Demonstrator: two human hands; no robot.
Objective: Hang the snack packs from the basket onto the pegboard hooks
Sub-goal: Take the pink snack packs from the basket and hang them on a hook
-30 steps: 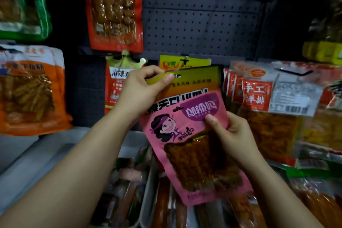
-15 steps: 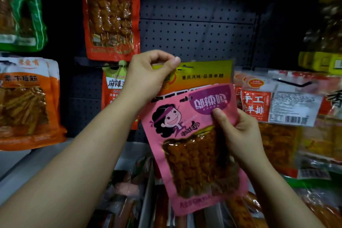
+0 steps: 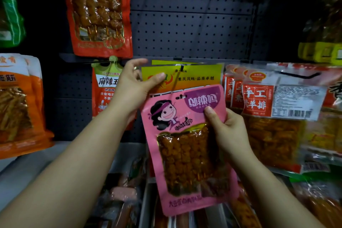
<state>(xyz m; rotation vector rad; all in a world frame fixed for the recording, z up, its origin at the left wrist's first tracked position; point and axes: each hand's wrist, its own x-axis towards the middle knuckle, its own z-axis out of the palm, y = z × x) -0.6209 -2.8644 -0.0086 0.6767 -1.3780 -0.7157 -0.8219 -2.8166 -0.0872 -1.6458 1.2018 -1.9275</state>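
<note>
My right hand (image 3: 224, 131) grips a pink snack pack (image 3: 187, 146) by its right edge, thumb on the purple label, and holds it upright in front of the shelf. Behind it hang yellow snack packs (image 3: 194, 77) on a pegboard hook (image 3: 182, 67). My left hand (image 3: 136, 87) pinches the top left corner of the front yellow pack, thumb on its face and fingers behind. The pink pack's hang slot sits just below the yellow pack's top band. The dark pegboard (image 3: 185, 29) above them is bare. No basket is in view.
A red skewer pack (image 3: 98, 13) hangs at upper left, a red pack (image 3: 105, 89) sits left of my left hand, orange packs (image 3: 18, 105) hang at far left, red-and-white packs (image 3: 268, 109) at right. Trays of sausage packs (image 3: 120, 196) lie below.
Both hands and the pink pack rose slightly toward the hook. My left hand's thumb moved onto the yellow pack's face, its fingers behind the pack.
</note>
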